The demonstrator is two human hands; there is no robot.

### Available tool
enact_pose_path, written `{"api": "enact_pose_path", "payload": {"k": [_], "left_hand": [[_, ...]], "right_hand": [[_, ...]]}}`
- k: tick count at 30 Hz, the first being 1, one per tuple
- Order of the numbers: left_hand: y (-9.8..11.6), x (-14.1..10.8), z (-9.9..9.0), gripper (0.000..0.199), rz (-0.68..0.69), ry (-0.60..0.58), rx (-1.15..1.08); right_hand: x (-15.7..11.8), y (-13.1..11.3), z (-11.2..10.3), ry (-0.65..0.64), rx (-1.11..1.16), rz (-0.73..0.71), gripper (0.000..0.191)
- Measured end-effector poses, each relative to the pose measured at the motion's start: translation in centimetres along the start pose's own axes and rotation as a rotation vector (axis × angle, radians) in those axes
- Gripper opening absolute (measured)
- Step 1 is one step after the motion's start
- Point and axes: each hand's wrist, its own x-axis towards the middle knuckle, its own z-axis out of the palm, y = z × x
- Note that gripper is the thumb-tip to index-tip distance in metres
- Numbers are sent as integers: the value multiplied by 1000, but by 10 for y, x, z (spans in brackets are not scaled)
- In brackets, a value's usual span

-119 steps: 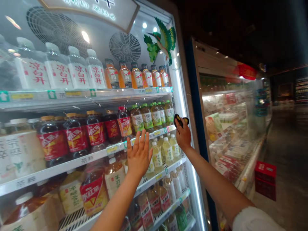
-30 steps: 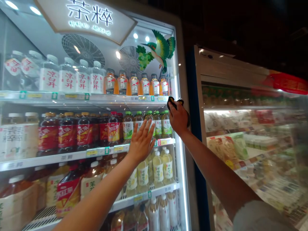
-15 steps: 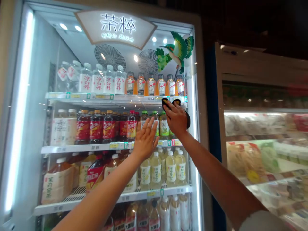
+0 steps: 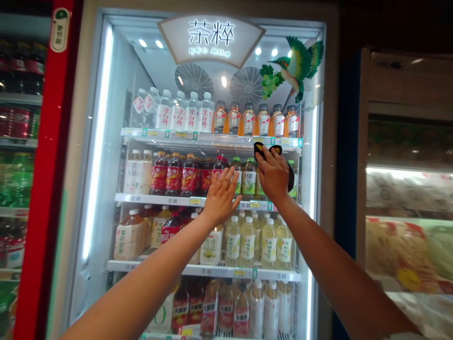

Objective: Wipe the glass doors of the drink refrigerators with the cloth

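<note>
My left hand [image 4: 221, 197] is spread flat, fingers apart, and seems to press on the glass door of a drinks fridge [image 4: 314, 189] in front of the second shelf. It holds nothing. A little higher and to the right, my right hand [image 4: 272, 174] grips a small black object [image 4: 264, 151] against the glass, and a curved black part of it [image 4: 290, 177] shows behind the hand. Behind the glass, green-capped tea bottles [image 4: 248, 179] stand close to my right hand.
The fridge holds several shelves of bottled drinks, with a lit sign [image 4: 211, 40] above them. A red-framed drinks cooler [image 4: 46, 141] stands to its left. A chilled display of packaged food [image 4: 399, 236] stands to its right.
The view has swung left and now faces the fridge door squarely. Both hands stay on the glass at about the same spot, and my right hand keeps the black object.
</note>
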Motion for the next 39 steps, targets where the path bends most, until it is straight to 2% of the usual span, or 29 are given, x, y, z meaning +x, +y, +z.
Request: {"api": "enact_pose_path", "payload": {"k": [3,6,8,10,13,15,17,19,21,23,25,27,30,32,35,37,39], "left_hand": [[-8,-4,-2,80,40,3,10],[-19,-11,-5,82,57,7,13],[-30,-16,-8,83,60,-1,18],[-41,-21,-11,83,60,-11,27],[-59,-27,-14,84,72,-12,33],[-69,-30,-17,85,76,-4,29],[-78,-33,-19,85,77,2,25],[-86,-38,-22,85,78,-4,25],[-96,-44,-25,84,75,-16,32],[-107,-51,-30,84,61,-30,40],[-119,-59,-34,84,34,-34,46],[-129,-66,-39,84,5,-32,49],[-138,-76,-43,81,-11,-26,51],[-140,-80,-44,80,-2,-24,49],[-142,-84,-43,81,22,-24,36],[-146,-86,-42,82,40,-22,25],[-154,-89,-43,83,53,-19,16]], "right_hand": [[-16,-23,-1,-103,8,-163,44],[-36,-10,-12,-139,66,-272,42],[-37,3,-15,-98,83,-214,38],[-25,5,-9,-41,57,-82,37],[1,-24,11,-6,-29,70,43],[12,-54,24,-27,-76,78,48],[9,-79,30,-77,-97,2,51],[-4,-89,27,-150,-83,-140,50],[-20,-83,18,-207,-51,-265,49],[-29,-69,11,-213,-29,-295,48],[-26,-60,10,-162,-28,-226,48],[-11,-64,19,-89,-39,-118,49],[16,-97,40,-21,-72,6,51],[23,-124,51,-34,-89,12,50],[12,-147,53,-121,-72,-116,49],[-3,-144,45,-195,-43,-237,48],[-14,-133,35,-234,-24,-292,48]]}}
